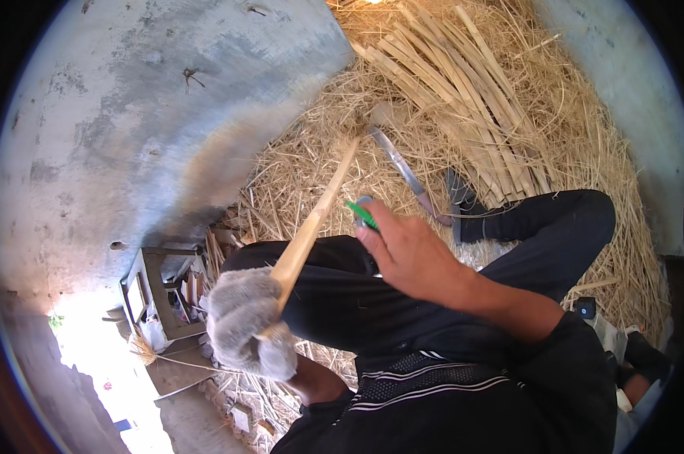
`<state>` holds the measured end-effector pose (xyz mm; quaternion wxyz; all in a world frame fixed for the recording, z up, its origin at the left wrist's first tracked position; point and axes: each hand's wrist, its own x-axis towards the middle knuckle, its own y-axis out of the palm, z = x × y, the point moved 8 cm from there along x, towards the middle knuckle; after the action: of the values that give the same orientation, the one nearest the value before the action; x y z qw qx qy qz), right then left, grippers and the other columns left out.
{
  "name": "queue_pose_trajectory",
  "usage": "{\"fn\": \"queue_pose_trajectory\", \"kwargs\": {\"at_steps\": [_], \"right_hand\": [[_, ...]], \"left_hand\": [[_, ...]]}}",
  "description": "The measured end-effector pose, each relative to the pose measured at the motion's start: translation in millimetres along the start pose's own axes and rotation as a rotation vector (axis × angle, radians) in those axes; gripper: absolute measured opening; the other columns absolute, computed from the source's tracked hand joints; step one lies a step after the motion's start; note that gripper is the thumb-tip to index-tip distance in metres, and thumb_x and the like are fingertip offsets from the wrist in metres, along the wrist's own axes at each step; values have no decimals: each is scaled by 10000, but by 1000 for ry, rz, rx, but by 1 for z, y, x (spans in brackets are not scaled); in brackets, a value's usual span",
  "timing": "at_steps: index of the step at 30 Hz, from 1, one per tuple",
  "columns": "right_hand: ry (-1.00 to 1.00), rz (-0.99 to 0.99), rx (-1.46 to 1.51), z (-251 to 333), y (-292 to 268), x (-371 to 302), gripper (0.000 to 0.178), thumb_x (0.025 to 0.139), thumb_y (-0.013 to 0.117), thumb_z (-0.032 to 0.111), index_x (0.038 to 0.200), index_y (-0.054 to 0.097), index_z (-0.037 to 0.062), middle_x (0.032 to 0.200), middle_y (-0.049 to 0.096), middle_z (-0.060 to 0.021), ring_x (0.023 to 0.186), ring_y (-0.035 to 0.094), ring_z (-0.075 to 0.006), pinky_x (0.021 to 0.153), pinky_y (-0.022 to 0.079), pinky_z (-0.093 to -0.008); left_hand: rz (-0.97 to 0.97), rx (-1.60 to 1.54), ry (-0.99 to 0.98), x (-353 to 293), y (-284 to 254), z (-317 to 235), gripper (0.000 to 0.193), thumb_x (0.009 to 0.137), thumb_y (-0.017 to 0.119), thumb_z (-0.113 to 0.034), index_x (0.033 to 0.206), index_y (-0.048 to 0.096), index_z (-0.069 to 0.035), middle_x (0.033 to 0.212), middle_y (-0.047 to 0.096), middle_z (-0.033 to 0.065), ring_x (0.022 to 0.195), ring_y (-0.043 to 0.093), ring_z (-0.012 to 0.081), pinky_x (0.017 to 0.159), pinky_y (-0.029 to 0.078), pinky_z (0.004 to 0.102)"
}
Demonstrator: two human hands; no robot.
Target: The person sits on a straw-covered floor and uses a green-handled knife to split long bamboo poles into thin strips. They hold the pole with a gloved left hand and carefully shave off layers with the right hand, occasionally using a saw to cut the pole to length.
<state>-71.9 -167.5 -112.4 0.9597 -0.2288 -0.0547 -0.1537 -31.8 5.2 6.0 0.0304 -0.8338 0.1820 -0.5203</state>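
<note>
My left hand point(252, 321), in a grey knitted glove, is closed around the lower part of a long pale split-bamboo strip point(309, 231). The strip slants up and away, and its far end reaches the straw. My right hand point(417, 253) is bare and closed on a slim green tool point(363, 215), whose kind I cannot make out. Its green end points toward the strip, with a small gap between them. Just beyond my right hand lies a long knife point(401, 165) with a metal blade and a brownish handle, resting on the straw.
A bundle of long pale strips point(470, 91) lies on the straw point(584, 144) at the far right. Beside the worn wall point(153, 98) at left stands a small wooden frame stand point(164, 291) with odds and ends inside. My bent legs point(342, 303) flank the work.
</note>
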Motion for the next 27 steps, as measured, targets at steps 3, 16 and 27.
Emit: {"fn": "queue_pose_trajectory", "kwargs": {"at_steps": [3, 16, 27], "right_hand": [[68, 16, 42, -20, -1, 5, 230, 980, 517, 190, 1055, 455, -19, 667, 591, -242, 629, 602, -454, 557, 455, -517], [4, 118, 81, -23, 39, -3, 234, 988, 517, 215, 1085, 464, 9, 730, 620, -242, 681, 620, -448, 587, 481, -520], [-243, 112, 218, 70, 6, -16, 290, 966, 563, 188, 1159, 469, -7, 736, 605, -198, 585, 617, -382, 498, 490, -463]], "left_hand": [[115, -41, 52, -6, 11, -4, 297, 722, 777, -292, 806, 612, -59, 727, 630, 112, 589, 605, 230, 537, 539, 387], [-171, 109, -88, -16, 5, 4, 332, 824, 747, -336, 830, 526, -89, 721, 560, 102, 613, 555, 219, 545, 555, 424], [-345, 428, -229, -16, -12, 2, 288, 774, 773, -200, 858, 662, 52, 788, 679, 186, 660, 629, 241, 594, 503, 300]]}}
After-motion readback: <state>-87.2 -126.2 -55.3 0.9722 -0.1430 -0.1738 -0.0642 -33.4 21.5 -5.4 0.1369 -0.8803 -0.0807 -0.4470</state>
